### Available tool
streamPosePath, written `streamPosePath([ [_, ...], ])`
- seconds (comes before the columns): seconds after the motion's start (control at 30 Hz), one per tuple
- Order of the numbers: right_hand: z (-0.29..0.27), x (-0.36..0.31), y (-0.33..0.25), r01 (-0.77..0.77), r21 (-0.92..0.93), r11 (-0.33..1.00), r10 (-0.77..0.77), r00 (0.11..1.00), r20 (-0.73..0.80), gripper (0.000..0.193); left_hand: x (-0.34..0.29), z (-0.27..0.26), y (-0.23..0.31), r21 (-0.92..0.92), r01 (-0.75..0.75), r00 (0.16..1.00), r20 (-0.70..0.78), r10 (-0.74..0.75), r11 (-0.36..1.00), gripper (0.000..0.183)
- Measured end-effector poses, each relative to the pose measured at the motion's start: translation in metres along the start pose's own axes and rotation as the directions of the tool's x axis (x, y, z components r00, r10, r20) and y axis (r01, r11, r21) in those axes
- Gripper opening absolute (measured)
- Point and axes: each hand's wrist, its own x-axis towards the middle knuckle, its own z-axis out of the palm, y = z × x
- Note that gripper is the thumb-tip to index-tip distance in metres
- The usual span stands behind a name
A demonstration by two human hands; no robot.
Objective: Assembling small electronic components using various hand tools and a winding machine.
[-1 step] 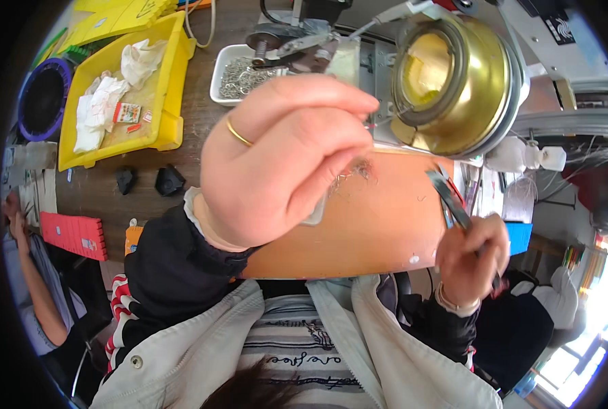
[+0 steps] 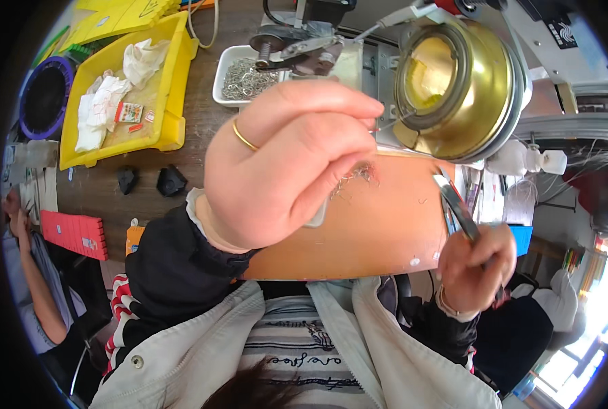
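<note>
Metal tool [image 2: 458, 205] at frame right is shifting a little right, the right hand [image 2: 478, 267] gripping it; mid-frame, the left hand [image 2: 287, 163] is pinching, I cannot tell what.

Open cream jacket [image 2: 195, 341] with a round metal snap [image 2: 137, 360], over a grey striped shirt [image 2: 283, 341] bearing dark script lettering. Black sleeves [image 2: 164, 249] with red-and-white striping [image 2: 120, 290]. A plain gold ring [image 2: 244, 136] circles one left-hand finger.
</note>
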Motion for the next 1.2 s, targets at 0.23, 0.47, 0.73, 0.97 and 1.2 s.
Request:
streamPosePath([
  [0.23, 0.022, 0.032, -0.008, 0.195, -0.112, 0.975, -0.137, 0.91, 0.392, 0.024, -0.001, -0.002, 0.002, -0.13, 0.052, 0.997, 0.068, -0.043, 0.99, 0.022],
  [0.47, 0.04, 0.028, 0.005, 0.215, -0.205, 0.955, -0.16, 0.954, 0.255, 0.025, 0.001, -0.003, 0.005, -0.14, 0.078, 0.996, 0.063, -0.07, 0.987, 0.024],
  [0.73, 0.044, 0.029, 0.006, 0.164, -0.215, 0.963, -0.112, 0.965, 0.237, 0.024, 0.001, -0.004, 0.006, -0.121, 0.091, 0.995, 0.045, -0.086, 0.988, 0.022],
  [0.97, 0.043, 0.031, 0.008, 0.178, -0.201, 0.963, -0.114, 0.949, 0.294, 0.018, 0.002, -0.004, 0.003, -0.105, 0.065, 0.997, 0.044, -0.06, 0.992, 0.021],
  [1.2, 0.05, 0.029, 0.01, 0.098, -0.183, 0.978, -0.054, 0.971, 0.231, 0.021, -0.001, -0.002, 0.004, -0.119, 0.076, 0.997, 0.042, -0.071, 0.99, 0.021],
])
